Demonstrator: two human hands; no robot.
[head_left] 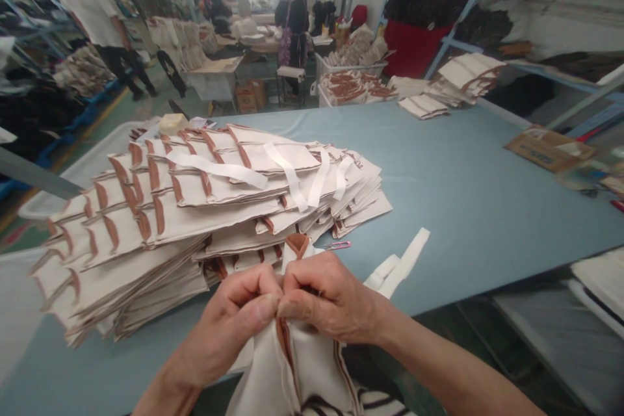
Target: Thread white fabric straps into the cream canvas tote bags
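A cream fabric piece with brown edging (268,364) hangs toward me over the near edge of the table. My left hand (244,305) pinches its brown-lined seam between thumb and forefinger. Right beside it, almost touching, my right hand (326,296) grips the same seam, fingers curled in. A brown-lined tip of the piece (297,245) sticks up beyond my knuckles. Just past my right hand lie a small pink-ended pin or tool (340,246) and white strips (400,266). What sits between my fingertips is hidden.
A large overlapping stack of cream pieces with brown edges (160,221) covers the left of the blue-green table (453,208), with white strips (219,169) on top. More folded pieces (448,88) and a cardboard box (548,148) sit farther right. People stand in the background.
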